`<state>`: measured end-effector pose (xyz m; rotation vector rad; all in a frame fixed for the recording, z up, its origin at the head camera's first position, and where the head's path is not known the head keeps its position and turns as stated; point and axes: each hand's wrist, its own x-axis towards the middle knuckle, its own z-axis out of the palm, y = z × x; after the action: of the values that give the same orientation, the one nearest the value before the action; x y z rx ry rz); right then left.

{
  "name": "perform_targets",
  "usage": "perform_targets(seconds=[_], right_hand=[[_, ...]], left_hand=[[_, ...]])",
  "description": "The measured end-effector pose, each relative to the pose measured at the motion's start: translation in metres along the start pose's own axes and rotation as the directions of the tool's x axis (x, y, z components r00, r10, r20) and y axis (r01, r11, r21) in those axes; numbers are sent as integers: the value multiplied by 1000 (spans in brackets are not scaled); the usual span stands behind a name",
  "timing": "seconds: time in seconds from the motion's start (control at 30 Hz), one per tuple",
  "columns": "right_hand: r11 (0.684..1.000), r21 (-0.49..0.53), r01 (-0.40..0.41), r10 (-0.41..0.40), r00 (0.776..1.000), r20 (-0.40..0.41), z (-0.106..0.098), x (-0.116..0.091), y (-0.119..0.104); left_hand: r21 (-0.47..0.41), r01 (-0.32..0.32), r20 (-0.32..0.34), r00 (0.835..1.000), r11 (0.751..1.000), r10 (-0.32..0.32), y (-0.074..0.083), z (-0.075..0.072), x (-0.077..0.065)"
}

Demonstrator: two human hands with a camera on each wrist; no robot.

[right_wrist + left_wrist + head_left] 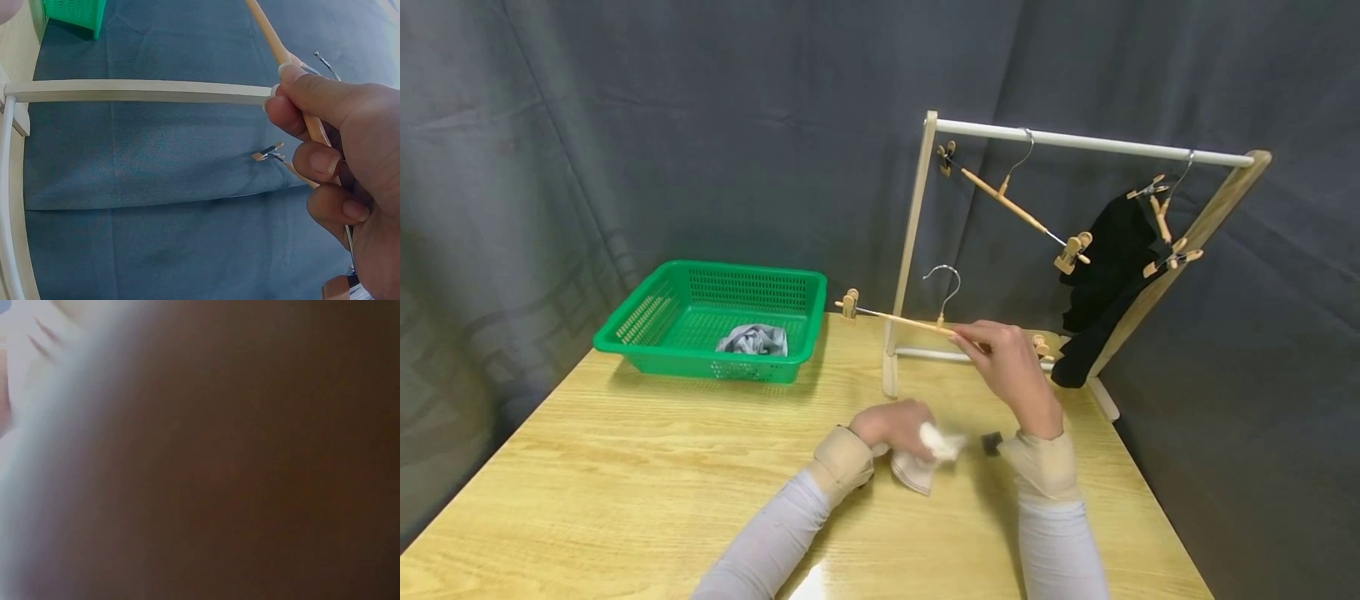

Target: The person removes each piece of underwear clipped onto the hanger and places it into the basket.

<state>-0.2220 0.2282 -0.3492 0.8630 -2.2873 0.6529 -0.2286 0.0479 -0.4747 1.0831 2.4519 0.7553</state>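
A clip hanger (898,319) with a wooden bar and metal hook is held above the table by my right hand (1009,367). In the right wrist view the fingers (325,161) curl round the wooden bar (267,30). Lower and to the left, my left hand (898,423) grips a bunched off-white cloth (913,473) just above the tabletop, part of it blurred; its kind cannot be made out. The left wrist view is mostly dark and blocked, so the left fingers hardly show.
A green basket (808,333) with a grey cloth (754,340) inside stands at the left on the wooden table (625,483). Behind the right hand rises a rack (917,217) bearing another clip hanger (1000,198) and black clothing (1112,258) clipped to a hanger.
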Motion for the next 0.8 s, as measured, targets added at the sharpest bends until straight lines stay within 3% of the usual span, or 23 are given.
perform_targets(seconds=[0.63,0.8], right_hand=[[999,-7,-46,46,999,18,0,-1,5],[998,-10,-62,62,998,23,-2,-3,4]], left_hand=[[-21,-104,-58,993,994,103,-2,-7,5],[-58,-104,-80,992,993,99,-2,-7,4]])
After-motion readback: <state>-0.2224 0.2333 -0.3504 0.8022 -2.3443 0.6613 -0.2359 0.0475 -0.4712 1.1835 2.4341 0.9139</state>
